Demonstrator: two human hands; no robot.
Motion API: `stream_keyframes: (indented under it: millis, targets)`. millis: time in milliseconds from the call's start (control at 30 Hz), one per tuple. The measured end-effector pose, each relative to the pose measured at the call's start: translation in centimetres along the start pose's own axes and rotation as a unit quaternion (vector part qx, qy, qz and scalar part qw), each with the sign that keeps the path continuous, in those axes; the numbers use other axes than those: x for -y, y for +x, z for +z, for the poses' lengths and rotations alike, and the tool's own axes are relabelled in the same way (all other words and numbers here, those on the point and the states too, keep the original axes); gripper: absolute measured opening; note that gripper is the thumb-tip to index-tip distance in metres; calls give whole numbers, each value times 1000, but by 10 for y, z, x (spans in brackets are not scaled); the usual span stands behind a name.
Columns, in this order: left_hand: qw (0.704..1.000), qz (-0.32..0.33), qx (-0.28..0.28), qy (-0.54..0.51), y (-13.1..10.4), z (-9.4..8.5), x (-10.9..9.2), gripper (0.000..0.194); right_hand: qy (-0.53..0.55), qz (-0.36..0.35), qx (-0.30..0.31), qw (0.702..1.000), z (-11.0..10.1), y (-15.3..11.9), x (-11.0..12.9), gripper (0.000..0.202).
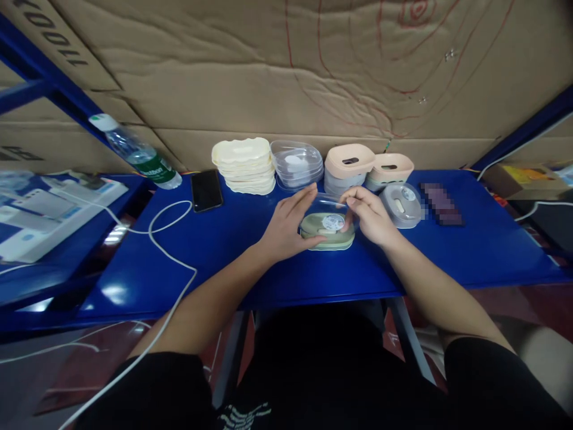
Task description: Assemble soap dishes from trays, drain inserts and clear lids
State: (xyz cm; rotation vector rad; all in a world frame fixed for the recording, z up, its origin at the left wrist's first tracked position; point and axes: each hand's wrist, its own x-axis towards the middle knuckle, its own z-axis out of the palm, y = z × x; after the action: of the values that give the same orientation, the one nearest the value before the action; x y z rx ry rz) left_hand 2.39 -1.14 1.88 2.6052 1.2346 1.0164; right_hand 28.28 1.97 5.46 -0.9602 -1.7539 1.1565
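A green oval plastic box (pixel 338 239) lies on the blue table in front of me, with a clear plastic lid (pixel 329 202) tilted over it. A round white label (pixel 333 223) shows through the clear plastic. My left hand (pixel 289 226) grips the lid's left side, fingers behind it and thumb along the front, by the box. At the right side, my right hand (pixel 367 216) has its fingers bent and pinches the lid's edge. Whether the lid touches the box all round, I cannot tell.
Along the back stand cream trays (pixel 244 167), clear lids (pixel 298 164), peach lids (pixel 351 160) and more peach lids (pixel 391 164). A covered grey box (pixel 401 205) sits right of my hand. Left are a phone (pixel 206 191), a bottle (pixel 145 156) and a white cable (pixel 179 292).
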Motion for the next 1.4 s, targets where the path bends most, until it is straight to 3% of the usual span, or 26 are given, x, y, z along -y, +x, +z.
stream_keyframes:
  millis: [167, 300, 400, 467, 567, 900, 1133, 1400]
  targets:
    - [999, -28, 30, -11, 0, 3, 6, 131, 17, 30, -3, 999, 1, 6, -9, 56]
    - [997, -78, 22, -9, -1, 3, 6, 129, -129, -59, -22, 990, -8, 5, -8, 68]
    - [992, -124, 31, -23, -1, 3, 5, 125, -242, -132, 55, 960, -19, 3, -2, 77]
    - [988, -147, 40, -38, 0, 4, 5, 121, -272, -138, 118, 945, -24, 2, -2, 86]
    - [984, -164, 48, -52, 1, 5, 5, 118, -302, -124, 160, 932, -26, 2, -6, 103]
    - [981, -139, 100, -86, -1, 13, 12, 136, -308, -102, 215, 921, -28, 2, -11, 110]
    - [981, -107, 143, -69, -2, 11, 21, 138, -313, -82, 229, 918, -32, 1, -9, 109]
    - [981, -96, 139, -99, -3, 12, 26, 134, -316, -83, 236, 915, -28, 1, -10, 110]
